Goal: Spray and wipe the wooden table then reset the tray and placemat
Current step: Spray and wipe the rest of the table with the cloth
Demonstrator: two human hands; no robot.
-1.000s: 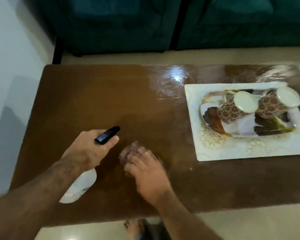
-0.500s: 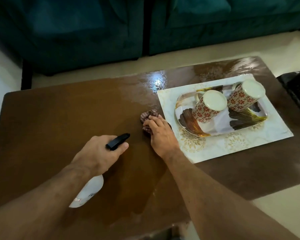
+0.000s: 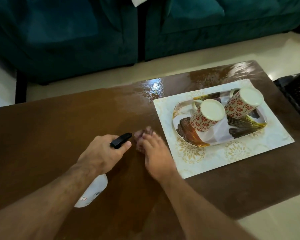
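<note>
Both forearms reach forward. The left hand (image 3: pixel 102 154) curls round a bottle (image 3: pixel 92 192), thumb forward. The right hand (image 3: pixel 157 155), blurred, lies palm down, fingers (image 3: pixel 142 144) on a cloth (image 3: pixel 142 134).

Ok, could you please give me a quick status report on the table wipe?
Left hand grips spray bottle. Right hand presses cloth on wooden table. Placemat, tray and mugs cover the right side.
</note>
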